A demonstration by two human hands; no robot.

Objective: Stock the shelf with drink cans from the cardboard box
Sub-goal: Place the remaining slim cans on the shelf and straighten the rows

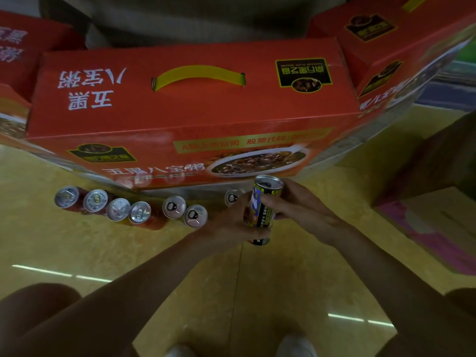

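A black and yellow drink can (262, 207) is held upright above the floor, just in front of a big red carton. My left hand (231, 225) grips its lower part from the left, and my right hand (301, 204) wraps it from the right. Several other cans stand in a row on the floor against the carton: red ones with silver tops (95, 200) at the left, a pair with pull tabs (195, 215) in the middle, and one can (231, 197) partly hidden behind my left hand.
The red carton with a yellow handle (198, 99) lies across the view, with more red cartons (386, 34) behind and beside it. A brown cardboard box (432, 161) stands at the right on the yellow tiled floor. My knees and shoes show at the bottom.
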